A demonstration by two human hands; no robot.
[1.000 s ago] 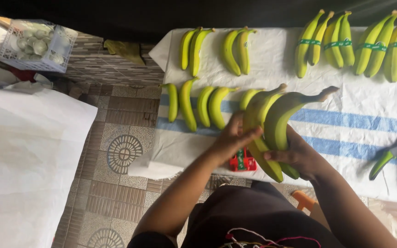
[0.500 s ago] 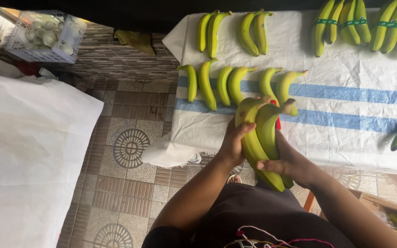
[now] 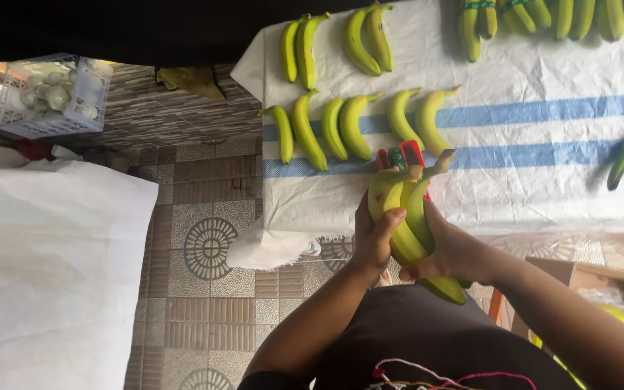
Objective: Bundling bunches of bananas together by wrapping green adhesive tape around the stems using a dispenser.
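Patterned tile floor [image 3: 211, 249], white cloth with blue stripes [image 3: 536, 166] spread with green bananas, banana pair [image 3: 409, 224] clasped between left hand [image 3: 373, 242] and right hand [image 3: 451, 254], just before the cloth's near edge

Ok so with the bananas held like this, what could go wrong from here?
Both hands, left and right, grip the held pair of bananas over the cloth's near edge, so a slip would likely drop them onto the tiled floor. The red and green tool sits right behind the stems and could get knocked. The row of loose bananas lies close ahead and might be bumped or bruised.
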